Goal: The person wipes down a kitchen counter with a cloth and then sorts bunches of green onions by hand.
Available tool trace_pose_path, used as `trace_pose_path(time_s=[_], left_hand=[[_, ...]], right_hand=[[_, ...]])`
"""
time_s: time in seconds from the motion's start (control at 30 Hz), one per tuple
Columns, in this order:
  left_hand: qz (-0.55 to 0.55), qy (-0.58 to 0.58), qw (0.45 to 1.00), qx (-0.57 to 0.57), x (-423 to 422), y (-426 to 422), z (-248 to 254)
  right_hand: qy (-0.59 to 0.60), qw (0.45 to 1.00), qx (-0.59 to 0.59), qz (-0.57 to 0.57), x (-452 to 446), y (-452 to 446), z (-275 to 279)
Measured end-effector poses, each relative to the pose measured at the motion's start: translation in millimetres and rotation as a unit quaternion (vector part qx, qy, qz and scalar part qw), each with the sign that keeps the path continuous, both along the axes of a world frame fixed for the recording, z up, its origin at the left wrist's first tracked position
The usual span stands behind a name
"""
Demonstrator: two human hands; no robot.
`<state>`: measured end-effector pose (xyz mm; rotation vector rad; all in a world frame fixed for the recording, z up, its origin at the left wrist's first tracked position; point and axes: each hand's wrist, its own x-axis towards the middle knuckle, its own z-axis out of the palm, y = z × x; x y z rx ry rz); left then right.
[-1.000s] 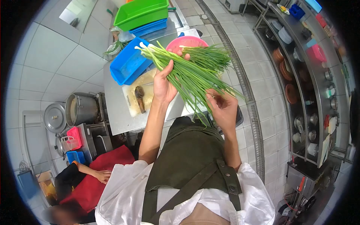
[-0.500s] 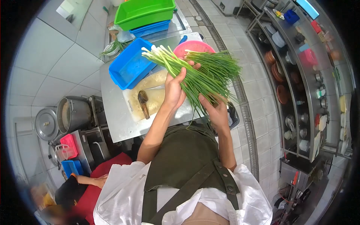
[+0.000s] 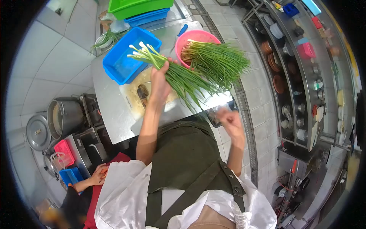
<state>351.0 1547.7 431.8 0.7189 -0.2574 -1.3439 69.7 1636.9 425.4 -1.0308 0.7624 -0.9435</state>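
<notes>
A bunch of spring onions [image 3: 181, 80] is gripped near its white ends by my left hand [image 3: 161, 82], with the long green leaves hanging toward the right. My right hand [image 3: 231, 124] is apart from the bunch, past the table's near right corner, its curled fingers smeared by motion. Whether it holds anything cannot be made out. More spring onions [image 3: 225, 61] lie across a pink basin [image 3: 198, 33], their leaves spilling over its right side. Under my left hand, a brown, wooden-looking object [image 3: 143, 92] rests on a worn cutting board [image 3: 131, 91].
On the metal table [image 3: 110, 114], a blue basin [image 3: 111, 74] sits left of the bunch. A green basin [image 3: 139, 8] is stacked at the back. A dark bin [image 3: 215, 119] stands below the table edge. Shelving [image 3: 280, 107] runs along the right; another person's hand [image 3: 99, 174] shows lower left.
My right hand has come away from the leaves and moved down and right. The bunch, still in my left hand, has shifted left. The view has shifted, showing more of the pink basin.
</notes>
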Motion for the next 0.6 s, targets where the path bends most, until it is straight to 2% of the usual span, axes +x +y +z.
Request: trace_pose_path(time_s=[0.07,0.1,0.13,0.17,0.2,0.23,0.27,0.3,0.33,0.43,0.47,0.5,0.57,0.6], left_hand=[[0.027,-0.004,0.999,0.019,17.4,3.1,2.6],[0.035,-0.008,0.999,0.018,25.5,4.3,-0.1],[0.030,0.039,0.998,-0.042,32.8,5.5,-6.2],[0.024,0.085,0.991,-0.102,39.1,6.2,-9.1],[0.013,0.106,0.984,-0.141,44.4,7.7,-7.8],[0.019,0.103,0.984,-0.141,48.3,9.4,-4.9],[0.011,0.126,0.978,-0.166,51.9,10.6,-0.1],[0.004,0.148,0.970,-0.191,55.7,12.8,3.5],[0.010,0.142,0.971,-0.192,59.4,15.5,6.2],[-0.008,0.134,0.965,-0.225,74.4,21.9,13.9],[-0.016,0.146,0.959,-0.243,80.0,24.4,13.8],[-0.023,0.158,0.952,-0.262,85.3,25.5,15.3],[-0.005,0.157,0.953,-0.259,90.1,30.5,23.2],[0.009,0.166,0.953,-0.255,92.1,34.0,26.4]], right_hand=[[-0.007,0.996,-0.049,0.069,-39.3,7.4,-1.9],[0.046,0.994,-0.031,0.091,-63.8,12.0,-14.2],[0.099,0.989,-0.015,0.113,-86.3,15.0,-34.1],[0.095,0.988,-0.017,0.119,-101.4,15.3,-56.2],[0.140,0.983,0.110,0.049,-114.5,16.5,-81.8],[0.183,0.954,0.235,-0.021,-129.8,18.3,-113.4],[0.520,0.835,0.174,-0.038,-153.3,23.4,-172.3],[0.788,0.607,0.087,-0.052,-166.3,25.4,-214.9],[0.786,0.611,0.082,-0.048,-162.4,19.7,-210.9],[0.633,0.744,0.001,-0.213,-141.4,-8.7,-146.9],[0.566,0.795,-0.037,-0.215,-125.5,-18.2,-119.4],[0.493,0.839,-0.075,-0.217,-103.0,-32.6,-85.8],[0.326,0.911,-0.080,-0.239,-29.6,-49.8,5.6],[0.302,0.919,-0.098,-0.233,-4.4,-53.8,37.0]])
